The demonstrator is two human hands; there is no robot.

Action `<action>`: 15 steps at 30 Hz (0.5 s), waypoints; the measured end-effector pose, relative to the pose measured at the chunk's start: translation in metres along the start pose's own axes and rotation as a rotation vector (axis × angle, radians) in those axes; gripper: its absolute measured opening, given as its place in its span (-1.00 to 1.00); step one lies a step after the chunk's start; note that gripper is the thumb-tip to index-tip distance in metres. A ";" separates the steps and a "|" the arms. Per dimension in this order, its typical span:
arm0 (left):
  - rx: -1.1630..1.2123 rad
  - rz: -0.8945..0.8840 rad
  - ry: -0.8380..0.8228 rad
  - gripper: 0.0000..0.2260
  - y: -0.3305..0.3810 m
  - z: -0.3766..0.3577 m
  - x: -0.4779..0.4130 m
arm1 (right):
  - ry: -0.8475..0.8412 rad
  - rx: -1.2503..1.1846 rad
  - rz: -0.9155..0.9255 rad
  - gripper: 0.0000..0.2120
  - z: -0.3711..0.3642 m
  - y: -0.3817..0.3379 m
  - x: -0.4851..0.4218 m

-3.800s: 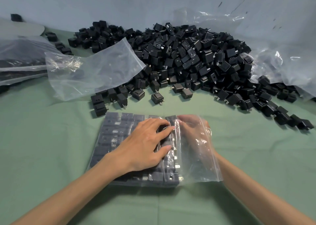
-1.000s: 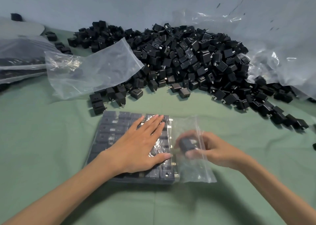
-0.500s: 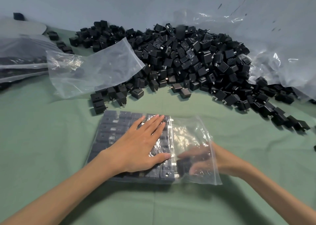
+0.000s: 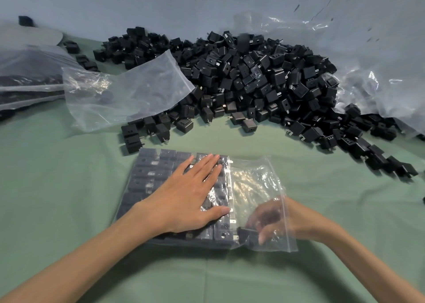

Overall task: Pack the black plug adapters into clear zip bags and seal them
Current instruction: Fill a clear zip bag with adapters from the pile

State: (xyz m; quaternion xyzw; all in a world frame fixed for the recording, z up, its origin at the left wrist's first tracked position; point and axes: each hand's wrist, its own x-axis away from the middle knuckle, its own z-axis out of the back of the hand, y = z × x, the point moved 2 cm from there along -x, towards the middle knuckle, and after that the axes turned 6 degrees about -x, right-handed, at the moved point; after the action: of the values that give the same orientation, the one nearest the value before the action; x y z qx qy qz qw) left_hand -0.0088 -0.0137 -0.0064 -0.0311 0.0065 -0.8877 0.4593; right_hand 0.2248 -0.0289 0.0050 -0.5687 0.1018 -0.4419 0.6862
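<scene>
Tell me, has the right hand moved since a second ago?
Yes. The right hand was outside the bag's mouth holding an adapter; now it has pushed inside, toward the left and nearer the person, setting the adapter beside the packed rows.

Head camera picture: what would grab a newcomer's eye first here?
The big heap of black plug adapters sprawling across the far side of the green table. Nearer, the left hand lies flat on a clear zip bag packed with neat rows of adapters, while the right hand reaches inside its open end, placing another.
</scene>
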 end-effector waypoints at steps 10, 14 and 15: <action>0.039 0.031 -0.013 -0.15 0.032 -0.001 0.004 | -0.103 -0.107 -0.020 -0.82 0.002 -0.002 0.012; 0.049 0.037 -0.025 -0.10 0.032 -0.001 0.004 | 0.016 -0.465 -0.065 -0.70 0.014 0.010 0.027; 0.050 0.039 -0.025 -0.09 0.032 -0.001 0.004 | 0.008 -0.605 -0.057 -0.61 0.014 0.014 0.031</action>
State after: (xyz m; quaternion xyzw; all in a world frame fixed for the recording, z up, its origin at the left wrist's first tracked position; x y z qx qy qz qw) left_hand 0.0149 -0.0357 -0.0083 -0.0308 -0.0210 -0.8780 0.4772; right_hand 0.2584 -0.0423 0.0086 -0.7483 0.2156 -0.4128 0.4724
